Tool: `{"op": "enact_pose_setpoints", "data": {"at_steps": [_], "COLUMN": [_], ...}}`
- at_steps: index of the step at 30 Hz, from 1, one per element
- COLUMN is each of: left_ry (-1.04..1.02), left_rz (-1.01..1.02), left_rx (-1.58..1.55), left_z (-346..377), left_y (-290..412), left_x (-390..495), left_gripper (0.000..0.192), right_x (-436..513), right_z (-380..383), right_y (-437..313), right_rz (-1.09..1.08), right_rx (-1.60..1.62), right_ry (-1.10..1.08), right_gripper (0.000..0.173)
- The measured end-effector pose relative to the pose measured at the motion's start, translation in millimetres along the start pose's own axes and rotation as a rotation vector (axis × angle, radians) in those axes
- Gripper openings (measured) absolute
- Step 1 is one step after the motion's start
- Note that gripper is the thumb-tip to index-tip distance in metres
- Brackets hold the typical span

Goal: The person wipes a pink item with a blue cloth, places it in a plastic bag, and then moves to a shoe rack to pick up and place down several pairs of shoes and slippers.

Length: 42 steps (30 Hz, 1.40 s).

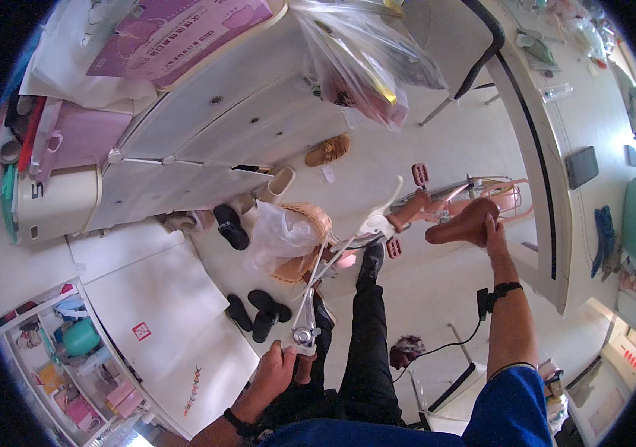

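Before me stands a pink children's bicycle with a wicker front basket, lined with a clear plastic bag. My left hand is closed around the white brake lever mount beside the near brown handlebar grip. At the far end of the handlebar, another brown grip and a white brake lever are free of any hand. On the right, my right hand grips the rear edge of the brown saddle. Two pink pedals show beside the frame.
White drawers line the upper left, with shoes and a sandal nearby. Black slippers lie left of my feet. A white table holding a phone borders the right; a chair stands lower right.
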<state>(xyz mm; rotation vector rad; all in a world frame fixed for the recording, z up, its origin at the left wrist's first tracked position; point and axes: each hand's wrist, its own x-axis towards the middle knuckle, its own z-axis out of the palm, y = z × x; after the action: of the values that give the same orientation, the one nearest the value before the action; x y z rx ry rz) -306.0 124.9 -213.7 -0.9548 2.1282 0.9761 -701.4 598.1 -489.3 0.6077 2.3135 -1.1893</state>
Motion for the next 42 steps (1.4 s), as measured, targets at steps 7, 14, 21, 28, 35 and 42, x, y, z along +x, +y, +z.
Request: {"op": "enact_pose_setpoints", "data": {"at_steps": [7, 14, 21, 28, 35, 42], "left_ry": [-0.050, 0.033, -0.042, 0.121, 0.130, 0.561], "left_rz": [-0.004, 0.321, 0.291, 0.382, 0.331, 0.476], "left_rx": [-0.054, 0.010, -0.198, -0.154, -0.151, -0.094], "left_z": [29, 46, 52, 48, 15, -9], "left_y": [-19, -34, -62, -82, -88, -92], "left_x": [-7, -15, -13, -17, -31, -36], "left_gripper": [0.056, 0.041, 0.028, 0.028, 0.028, 0.053], "right_x": [-24, -140, -305, -440, -558, -553], "right_z": [7, 4, -5, -6, 15, 32], "right_y": [-30, -66, -15, 72, 53, 13], "right_rz": [0.113, -0.229, -0.313, -0.331, -0.488, -0.278], "right_rx": [-0.219, -0.782, -0.839, -0.949, -1.194, -0.850], "right_ry": [0.034, 0.101, -0.072, -0.422, -0.642, -0.511], "right_gripper": [0.089, 0.074, 0.060, 0.042, 0.018, 0.037]}}
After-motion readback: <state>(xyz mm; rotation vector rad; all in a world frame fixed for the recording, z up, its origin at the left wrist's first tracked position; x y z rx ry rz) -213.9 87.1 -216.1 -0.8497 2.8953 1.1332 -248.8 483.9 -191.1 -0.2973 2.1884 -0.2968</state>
